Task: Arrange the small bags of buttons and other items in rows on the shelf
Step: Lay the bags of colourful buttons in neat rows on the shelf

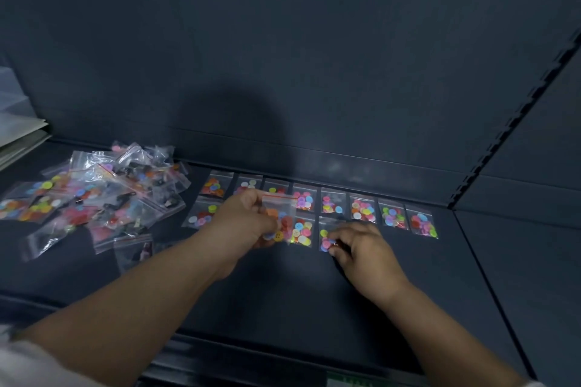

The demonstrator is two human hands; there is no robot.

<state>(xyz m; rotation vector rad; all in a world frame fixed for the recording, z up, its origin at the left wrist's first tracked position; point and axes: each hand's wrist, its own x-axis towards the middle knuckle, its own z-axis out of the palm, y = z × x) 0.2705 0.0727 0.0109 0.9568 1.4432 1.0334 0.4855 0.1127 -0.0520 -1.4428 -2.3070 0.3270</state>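
Observation:
My left hand (245, 223) holds a small clear bag with a red zip strip (279, 214) upright above the dark shelf (283, 298); it holds red, orange and yellow buttons. My right hand (361, 248) rests on a button bag (327, 237) lying flat in the front row, fingertips curled on it. A back row of several button bags (363, 209) lies side by side along the shelf's rear. Another bag (302, 231) lies flat between my hands, and one more (201, 215) lies to the left.
A loose heap of unsorted bags (103, 195) covers the shelf's left part. Pale flat boards (19, 135) sit at the far left. A slotted upright (515, 122) bounds the shelf on the right. The shelf's front lip (251, 358) runs below my forearms.

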